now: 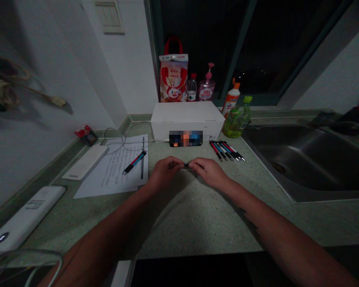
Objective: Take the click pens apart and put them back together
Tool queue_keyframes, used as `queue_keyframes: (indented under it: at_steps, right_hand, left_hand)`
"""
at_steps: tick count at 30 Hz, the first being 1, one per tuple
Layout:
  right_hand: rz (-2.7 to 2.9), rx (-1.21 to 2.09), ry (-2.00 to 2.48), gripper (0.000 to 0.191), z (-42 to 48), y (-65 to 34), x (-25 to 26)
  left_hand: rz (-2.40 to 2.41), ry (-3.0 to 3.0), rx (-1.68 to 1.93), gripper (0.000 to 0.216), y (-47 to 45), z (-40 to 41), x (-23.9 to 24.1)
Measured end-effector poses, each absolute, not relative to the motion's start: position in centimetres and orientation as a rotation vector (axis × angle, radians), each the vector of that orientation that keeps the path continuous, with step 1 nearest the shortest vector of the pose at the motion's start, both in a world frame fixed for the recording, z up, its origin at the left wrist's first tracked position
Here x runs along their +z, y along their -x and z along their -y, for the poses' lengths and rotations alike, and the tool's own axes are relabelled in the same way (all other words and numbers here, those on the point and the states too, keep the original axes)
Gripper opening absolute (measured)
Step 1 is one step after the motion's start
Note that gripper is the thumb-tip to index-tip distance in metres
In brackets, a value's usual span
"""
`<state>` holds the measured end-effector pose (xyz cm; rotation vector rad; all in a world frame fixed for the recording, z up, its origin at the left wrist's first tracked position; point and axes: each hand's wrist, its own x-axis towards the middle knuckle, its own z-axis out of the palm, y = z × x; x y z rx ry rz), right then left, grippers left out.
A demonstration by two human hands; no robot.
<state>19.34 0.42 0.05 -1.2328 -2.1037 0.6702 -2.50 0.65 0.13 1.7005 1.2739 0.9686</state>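
Observation:
My left hand (166,170) and my right hand (208,169) meet above the middle of the counter, their fingers closed in a pinch. Between the fingertips shows a short dark stretch of a slim black pen (186,164), held level by both hands; most of it is hidden by the fingers. Off to the right lies a row of several pens (226,151) with black, red and blue barrels. Two more pens (134,163), one blue and one dark red, rest together on printed paper sheets (112,175) at the left.
A phone (186,138) with a blurred screen leans on a white box (187,113) behind my hands. Bottles (237,119) stand beside it. A steel sink (317,159) is at the right. White power banks (86,161) and a cable (124,135) lie left.

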Motion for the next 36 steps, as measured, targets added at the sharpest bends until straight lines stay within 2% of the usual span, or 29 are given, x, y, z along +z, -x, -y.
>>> queue_keyframes:
  at_steps: [3,6,9,14,19,22,29,36]
  right_hand:
    - [2.068,0.670,1.222,0.020,-0.3,-19.3,0.0]
    - [2.066,0.661,1.194,0.012,-0.3,-19.3,0.0]
    - [2.099,0.654,1.233,0.013,-0.4,-19.3,0.2]
    - [2.238,0.602,1.421,0.036,-0.6,-19.4,0.3]
    - [2.209,0.442,1.467,0.019,-0.7,-19.4,0.2]
    - [2.203,0.346,1.547,0.015,-0.9,-19.5,0.0]
    - [2.300,0.255,1.575,0.025,-1.4,-19.6,-0.6]
    - [2.359,0.225,1.645,0.024,-1.6,-19.2,-0.1]
  left_hand:
    - [-1.298,-1.684,0.966,0.006,2.4,-0.5,0.3]
    - [-1.310,-1.679,0.949,0.005,2.2,-0.4,0.5]
    - [-1.315,-1.680,0.915,0.006,2.0,-0.3,0.6]
    - [-1.381,-1.805,0.767,0.012,1.9,0.0,0.5]
    - [-1.379,-2.180,0.512,0.017,1.8,0.4,0.4]
    - [-1.314,-2.306,0.446,0.016,1.7,0.7,0.3]
    - [-1.429,-2.280,0.556,0.010,2.2,0.0,0.1]
    - [-1.659,-2.272,0.659,0.012,3.2,-1.7,-0.7]
